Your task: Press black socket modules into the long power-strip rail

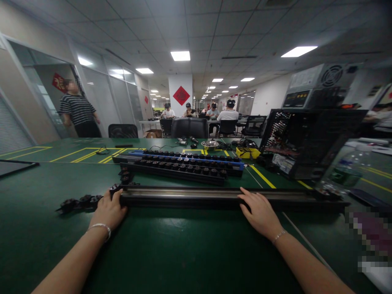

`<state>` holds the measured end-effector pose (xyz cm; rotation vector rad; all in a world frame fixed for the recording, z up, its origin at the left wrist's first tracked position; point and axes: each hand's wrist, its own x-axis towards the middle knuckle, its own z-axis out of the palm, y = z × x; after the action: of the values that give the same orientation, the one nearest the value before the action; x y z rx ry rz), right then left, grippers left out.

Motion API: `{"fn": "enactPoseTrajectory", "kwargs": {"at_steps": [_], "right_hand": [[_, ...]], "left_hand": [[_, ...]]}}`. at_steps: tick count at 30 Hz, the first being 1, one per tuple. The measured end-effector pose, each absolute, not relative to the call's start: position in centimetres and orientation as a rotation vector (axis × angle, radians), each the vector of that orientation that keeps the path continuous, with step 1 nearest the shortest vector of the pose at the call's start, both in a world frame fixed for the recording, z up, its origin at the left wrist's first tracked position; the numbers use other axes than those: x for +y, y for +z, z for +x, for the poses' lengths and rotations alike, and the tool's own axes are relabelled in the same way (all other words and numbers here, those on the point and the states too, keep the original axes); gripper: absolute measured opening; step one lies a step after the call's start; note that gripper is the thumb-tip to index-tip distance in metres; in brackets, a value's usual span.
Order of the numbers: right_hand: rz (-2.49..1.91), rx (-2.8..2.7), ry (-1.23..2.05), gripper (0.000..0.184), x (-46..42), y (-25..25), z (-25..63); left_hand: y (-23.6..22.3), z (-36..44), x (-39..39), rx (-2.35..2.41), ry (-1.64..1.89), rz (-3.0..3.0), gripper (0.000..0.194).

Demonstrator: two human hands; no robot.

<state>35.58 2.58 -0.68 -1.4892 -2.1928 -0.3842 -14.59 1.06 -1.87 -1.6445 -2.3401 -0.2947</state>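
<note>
A long black rail [183,197] with a metallic channel along its top lies across the table in front of me. My left hand [108,212] is closed at the rail's left end, its fingertips on a small black socket module [114,187]. My right hand [260,212] grips the rail right of its middle, thumb on the near side and fingers over the top. Several loose black socket modules [87,200] lie left of my left hand. Behind the rail rest more long strips [177,168] fitted with rows of sockets, one with blue edges.
On the right stand an open black computer case [318,139] with a power supply [324,79] above it, and a plastic bottle [346,167]. A metal bowl [210,144], a yellow tray [248,153] and cables lie farther back. A person [81,110] stands at left; others sit beyond.
</note>
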Motion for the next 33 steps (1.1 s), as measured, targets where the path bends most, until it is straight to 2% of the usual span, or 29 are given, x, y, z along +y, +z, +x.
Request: {"fn": "enactPoseTrajectory", "kwargs": {"at_steps": [10,33], "right_hand": [[-1.488,-2.185,-0.415,0.031,2.6,-0.8,35.5],[-1.477,-2.203,-0.407,0.038,2.6,-1.0,35.8]], "left_hand": [[-1.1,-15.0,0.9,-2.375,-0.431,-1.674,0.055],[-0.8,-16.0,1.4,-2.544,-0.986,-1.664,0.060]]}}
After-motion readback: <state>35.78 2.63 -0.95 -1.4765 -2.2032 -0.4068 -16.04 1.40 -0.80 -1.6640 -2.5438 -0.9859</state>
